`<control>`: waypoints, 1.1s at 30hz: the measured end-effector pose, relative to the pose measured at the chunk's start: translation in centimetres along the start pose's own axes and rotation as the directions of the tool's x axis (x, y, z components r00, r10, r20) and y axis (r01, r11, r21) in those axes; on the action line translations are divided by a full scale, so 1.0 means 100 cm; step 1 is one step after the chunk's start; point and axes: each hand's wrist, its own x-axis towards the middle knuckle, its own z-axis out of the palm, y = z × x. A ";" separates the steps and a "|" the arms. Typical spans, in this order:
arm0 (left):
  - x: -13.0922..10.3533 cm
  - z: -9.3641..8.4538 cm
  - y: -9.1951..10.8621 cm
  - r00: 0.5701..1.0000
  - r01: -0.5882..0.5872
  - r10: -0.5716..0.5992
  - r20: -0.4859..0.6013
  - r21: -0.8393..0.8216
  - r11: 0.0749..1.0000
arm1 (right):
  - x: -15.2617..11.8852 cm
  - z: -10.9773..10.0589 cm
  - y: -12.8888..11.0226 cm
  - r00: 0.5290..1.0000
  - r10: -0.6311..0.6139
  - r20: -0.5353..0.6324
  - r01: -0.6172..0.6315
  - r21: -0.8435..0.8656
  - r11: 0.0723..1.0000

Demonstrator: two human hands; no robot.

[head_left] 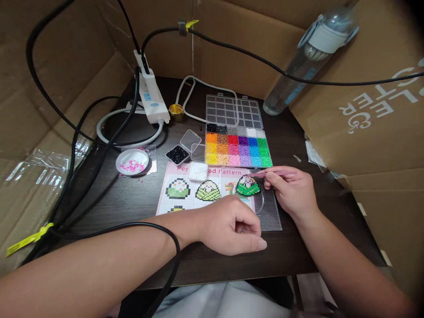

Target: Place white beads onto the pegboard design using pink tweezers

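Tweezers (276, 173), pink and thin, at centre right of the frame, pinched in the right hand (293, 192), tips pointing left toward a green bead figure (247, 185) on a clear pegboard (270, 207). Pegboard partly over a pink-edged pattern sheet (185, 190), near the front edge of a dark table (132, 198). Cardboard walls close on left, back and right; bare tabletop only at lower left and far right. Right hand curled, fingers closed narrowly on the tweezers, wrist resting just beside the pegboard. Left hand (232, 225) at lower centre, a loose fist lying over the sheet's lower edge; cannot tell whether anything is inside. Black cable (172, 247) looped across the left forearm. Above the sheet, open bead case (238, 148) with many colours; small tub of black beads (178, 154), tub of white beads (198, 171), white dish of pink beads (132, 161) to the left. Water bottle (308, 57) leaning at upper right. Sheet heading partly covered: "Per…ad Pattern". Carton print at right inverted, unreadable.
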 end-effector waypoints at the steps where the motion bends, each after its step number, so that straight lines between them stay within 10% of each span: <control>1: 0.000 0.000 0.000 1.000 -0.002 0.002 0.002 0.000 1.000 | 0.000 0.000 -0.001 1.000 0.001 0.001 -0.001 0.017 1.000; 14: -0.001 0.000 0.001 1.000 -0.009 0.009 -0.016 -0.002 1.000 | 0.014 -0.018 -0.013 0.990 0.124 0.061 -0.138 0.473 0.870; 33: -0.001 0.004 -0.005 0.999 0.037 -0.037 -0.010 -0.035 0.999 | 0.017 -0.005 -0.047 1.000 -0.007 0.018 0.001 0.276 0.961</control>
